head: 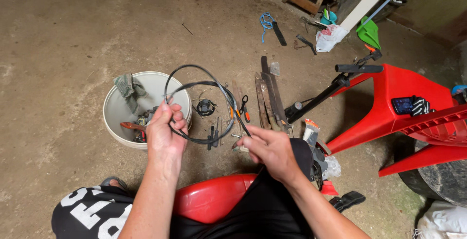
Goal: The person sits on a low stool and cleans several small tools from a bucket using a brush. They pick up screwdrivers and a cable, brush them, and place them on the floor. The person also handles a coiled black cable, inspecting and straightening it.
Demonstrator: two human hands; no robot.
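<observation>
Black cable (194,81), looped: held above the floor (63,39), just right of the white bucket (114,112). Left hand (165,129), fingers closed round the loop's lower left. Right hand (270,149), fingers pinching the cable's end. Beyond the cable: scissors (243,106), flat metal blades (267,98). Far right: red plastic chair (404,98).

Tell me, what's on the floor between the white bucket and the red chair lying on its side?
Between the white bucket and red chair, the head view shows scattered tools: scissors, long flat blades and a coiled black cable.
</observation>
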